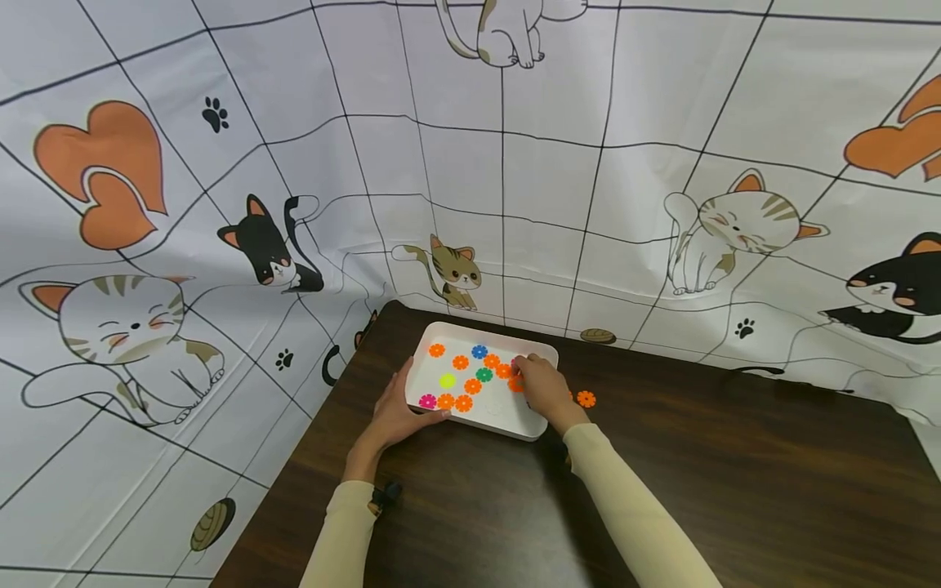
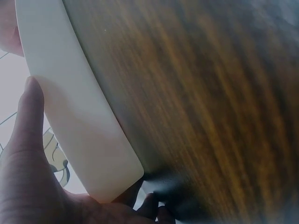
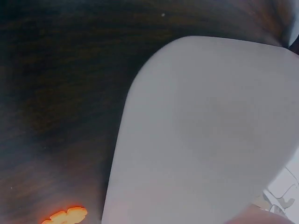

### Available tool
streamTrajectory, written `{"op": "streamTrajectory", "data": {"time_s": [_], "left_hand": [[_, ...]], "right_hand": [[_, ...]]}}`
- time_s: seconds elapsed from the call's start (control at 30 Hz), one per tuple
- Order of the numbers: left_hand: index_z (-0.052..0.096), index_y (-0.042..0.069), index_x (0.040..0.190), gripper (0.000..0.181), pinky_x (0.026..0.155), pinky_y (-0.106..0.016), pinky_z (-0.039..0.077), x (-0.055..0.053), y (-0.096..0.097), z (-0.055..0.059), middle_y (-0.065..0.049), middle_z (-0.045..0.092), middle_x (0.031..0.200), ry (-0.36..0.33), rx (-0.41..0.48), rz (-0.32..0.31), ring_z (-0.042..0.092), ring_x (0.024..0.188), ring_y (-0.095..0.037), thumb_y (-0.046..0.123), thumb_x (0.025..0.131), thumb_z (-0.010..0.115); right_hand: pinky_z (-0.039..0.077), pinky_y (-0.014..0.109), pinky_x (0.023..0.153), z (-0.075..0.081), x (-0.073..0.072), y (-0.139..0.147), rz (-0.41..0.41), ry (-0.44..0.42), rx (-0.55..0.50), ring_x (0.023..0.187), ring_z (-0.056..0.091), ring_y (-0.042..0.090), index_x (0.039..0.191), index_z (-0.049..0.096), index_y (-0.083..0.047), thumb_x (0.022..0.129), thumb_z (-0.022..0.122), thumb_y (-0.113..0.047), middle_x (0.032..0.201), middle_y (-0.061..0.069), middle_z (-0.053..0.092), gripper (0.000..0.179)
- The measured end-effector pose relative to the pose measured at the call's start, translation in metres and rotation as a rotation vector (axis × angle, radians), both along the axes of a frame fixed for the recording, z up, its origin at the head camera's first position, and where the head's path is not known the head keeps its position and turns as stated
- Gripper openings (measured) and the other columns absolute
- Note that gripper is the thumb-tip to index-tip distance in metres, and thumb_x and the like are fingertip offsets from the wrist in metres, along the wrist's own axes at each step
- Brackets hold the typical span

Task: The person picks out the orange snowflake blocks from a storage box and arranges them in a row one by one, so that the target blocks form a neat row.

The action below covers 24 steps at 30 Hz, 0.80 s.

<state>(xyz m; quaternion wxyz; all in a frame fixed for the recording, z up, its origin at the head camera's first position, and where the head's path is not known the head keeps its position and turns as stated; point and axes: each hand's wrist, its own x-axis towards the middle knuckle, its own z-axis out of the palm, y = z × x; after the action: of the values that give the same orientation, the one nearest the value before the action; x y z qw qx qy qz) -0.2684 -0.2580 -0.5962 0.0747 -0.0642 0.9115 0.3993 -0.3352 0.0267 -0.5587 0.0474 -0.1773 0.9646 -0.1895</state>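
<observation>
A white tray point(image 1: 507, 420) sits on the dark wooden table, holding several notched, flower-shaped plastic discs. Most are orange, like one orange disc point(image 1: 437, 350); a blue disc point(image 1: 479, 351), green disc point(image 1: 483, 374), yellow disc point(image 1: 448, 380) and magenta disc point(image 1: 428, 402) lie among them. My left hand point(image 1: 397, 412) grips the tray's near left corner, thumb along the front rim, fingers at the left side. Reaching over the right side, my right hand point(image 1: 542, 385) has bent fingers at a pink disc point(image 1: 515, 363), which they appear to pinch and partly hide.
One loose orange disc point(image 1: 586, 398) lies on the table point(image 1: 720, 457) right of the tray, with part of another beside the right wrist. A sheet printed with cats point(image 1: 551, 180) hangs behind and to the left of the table.
</observation>
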Motion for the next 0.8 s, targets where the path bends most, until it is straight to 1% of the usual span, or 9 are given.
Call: {"op": "streamTrajectory", "data": {"time_s": [0.2, 0.37, 0.57, 0.63, 0.8], "left_hand": [[0.003, 0.032, 0.164, 0.129, 0.124, -0.071, 0.009, 0.001, 0.004, 0.003, -0.011, 0.014, 0.173, 0.005, 0.002, -0.005, 0.006, 0.161, -0.039, 0.065, 0.07, 0.084], [0.002, 0.032, 0.165, 0.129, 0.124, -0.072, 0.01, 0.002, 0.004, 0.001, -0.012, 0.012, 0.173, -0.004, -0.005, -0.004, 0.007, 0.161, -0.04, 0.065, 0.07, 0.084], [0.001, 0.032, 0.164, 0.13, 0.124, -0.072, 0.01, 0.001, 0.002, 0.001, -0.013, 0.012, 0.173, -0.007, -0.018, -0.001, 0.008, 0.161, -0.04, 0.067, 0.07, 0.083], [0.001, 0.032, 0.164, 0.13, 0.124, -0.072, 0.011, 0.001, 0.001, 0.001, -0.013, 0.011, 0.173, -0.008, -0.019, -0.005, 0.008, 0.161, -0.04, 0.067, 0.07, 0.083], [0.0, 0.03, 0.165, 0.132, 0.122, -0.073, 0.01, 0.001, 0.0, 0.0, -0.012, 0.011, 0.173, 0.006, -0.013, -0.012, 0.006, 0.161, -0.041, 0.066, 0.07, 0.084]], "right_hand": [[0.062, 0.04, 0.084, 0.005, 0.002, 0.009, -0.015, 0.018, -0.052, 0.091, 0.064, 0.023, 0.11, 0.07, -0.01, 0.1, 0.062, -0.009, 0.104, 0.008, 0.069, 0.012], [0.062, 0.038, 0.082, 0.012, 0.005, 0.019, -0.049, 0.039, -0.099, 0.084, 0.062, 0.018, 0.104, 0.069, -0.012, 0.099, 0.067, -0.013, 0.098, 0.005, 0.069, 0.006], [0.061, 0.041, 0.085, 0.024, 0.01, 0.036, -0.06, 0.08, -0.173, 0.086, 0.062, 0.021, 0.104, 0.069, -0.011, 0.097, 0.069, -0.012, 0.1, 0.007, 0.071, 0.007], [0.061, 0.041, 0.084, 0.027, 0.012, 0.043, -0.065, 0.093, -0.181, 0.086, 0.063, 0.021, 0.105, 0.069, -0.01, 0.097, 0.069, -0.012, 0.099, 0.007, 0.071, 0.008], [0.058, 0.04, 0.076, 0.034, 0.016, 0.065, -0.088, 0.112, -0.216, 0.083, 0.062, 0.021, 0.106, 0.068, -0.009, 0.099, 0.067, -0.014, 0.097, 0.008, 0.07, 0.009]]}}
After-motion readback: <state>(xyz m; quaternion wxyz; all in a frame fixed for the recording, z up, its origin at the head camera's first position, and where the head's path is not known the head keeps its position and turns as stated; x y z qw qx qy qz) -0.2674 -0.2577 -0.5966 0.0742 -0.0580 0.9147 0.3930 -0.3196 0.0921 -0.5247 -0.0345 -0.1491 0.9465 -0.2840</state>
